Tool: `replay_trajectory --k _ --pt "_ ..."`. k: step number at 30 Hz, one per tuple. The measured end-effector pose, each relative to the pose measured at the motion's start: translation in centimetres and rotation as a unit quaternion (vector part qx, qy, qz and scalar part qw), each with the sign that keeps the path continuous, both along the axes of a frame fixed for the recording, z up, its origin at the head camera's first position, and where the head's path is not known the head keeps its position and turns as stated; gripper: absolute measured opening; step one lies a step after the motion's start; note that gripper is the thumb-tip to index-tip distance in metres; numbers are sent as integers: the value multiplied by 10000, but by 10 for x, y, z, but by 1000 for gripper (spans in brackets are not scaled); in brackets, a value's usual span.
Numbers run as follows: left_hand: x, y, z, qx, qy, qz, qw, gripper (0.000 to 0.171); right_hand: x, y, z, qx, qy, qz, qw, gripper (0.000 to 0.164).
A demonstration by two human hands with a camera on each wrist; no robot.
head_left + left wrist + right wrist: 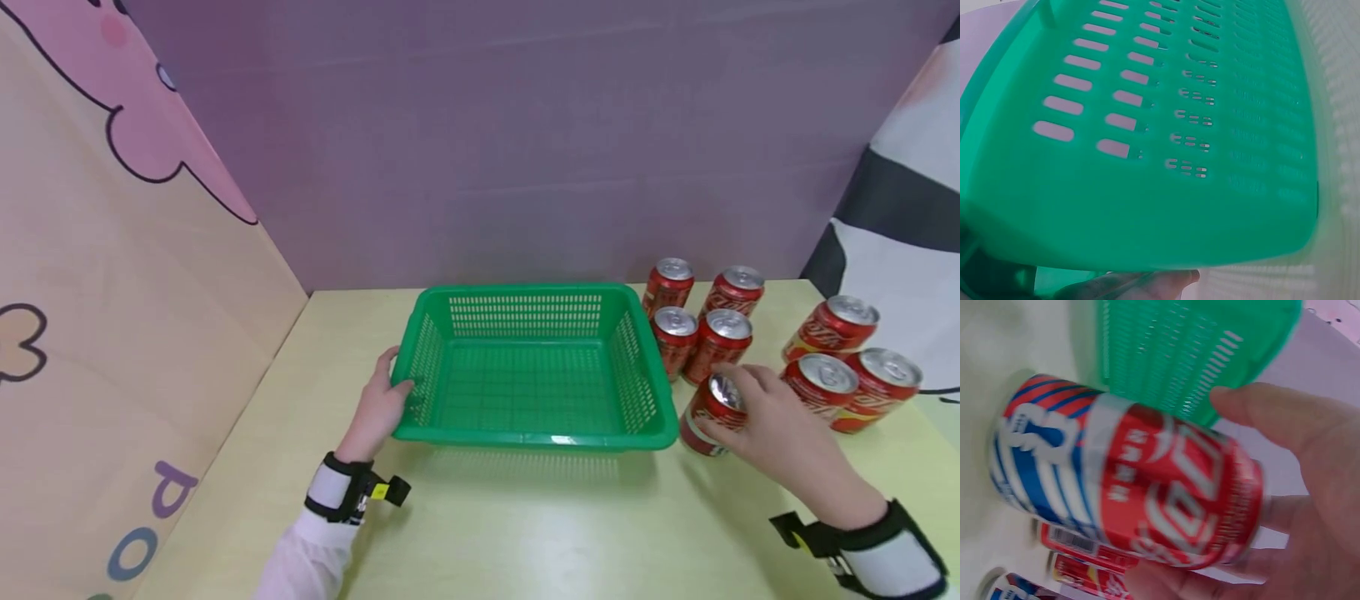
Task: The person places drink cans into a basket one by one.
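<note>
A green plastic basket [525,392] with slotted walls sits in the middle of the table, its inside bare. My left hand [378,408] grips its left rim, thumb above; in the left wrist view the basket wall [1147,212] fills most of the picture and only some fingers [1141,286] show. Just right of the basket, my right hand [787,433] holds a red soda can [701,417] around its upper part. In the right wrist view that can [1129,475] appears blurred, with a blue-and-white striped lower part, between thumb and fingers.
Several red soda cans [727,325] stand upright behind the held can, close to the basket's right side. Three more cans [825,383] stand at the table's right. A purple backdrop [480,150] rises behind the table [495,525], with a printed panel [135,292] at the left.
</note>
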State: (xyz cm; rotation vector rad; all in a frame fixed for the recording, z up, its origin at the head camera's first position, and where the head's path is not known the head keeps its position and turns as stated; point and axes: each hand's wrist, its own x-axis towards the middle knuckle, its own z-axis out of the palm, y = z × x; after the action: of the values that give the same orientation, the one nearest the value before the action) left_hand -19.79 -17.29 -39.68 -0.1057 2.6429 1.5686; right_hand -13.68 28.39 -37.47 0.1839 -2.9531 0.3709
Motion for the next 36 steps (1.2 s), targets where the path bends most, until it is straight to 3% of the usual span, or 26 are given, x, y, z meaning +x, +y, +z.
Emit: replay_trajectory --k 9,17,23,27,36 --pt "-1 -2 0 -40 21 -38 10000 57 -13 -4 -10 16 120 -144 9998 72" --pt "1 0 0 11 -1 12 10000 57 -16 -4 -18 -58 581 -230 9980 57" --pt "0 0 -2 -57 53 39 10000 57 -15 -5 -15 -117 563 -380 9976 56" --pt "-1 1 -3 -71 40 58 10000 57 -13 -4 6 -2 656 -491 9966 56" --pt "1 1 -2 -29 7 64 10000 57 -18 -19 83 194 1330 -197 9907 54"
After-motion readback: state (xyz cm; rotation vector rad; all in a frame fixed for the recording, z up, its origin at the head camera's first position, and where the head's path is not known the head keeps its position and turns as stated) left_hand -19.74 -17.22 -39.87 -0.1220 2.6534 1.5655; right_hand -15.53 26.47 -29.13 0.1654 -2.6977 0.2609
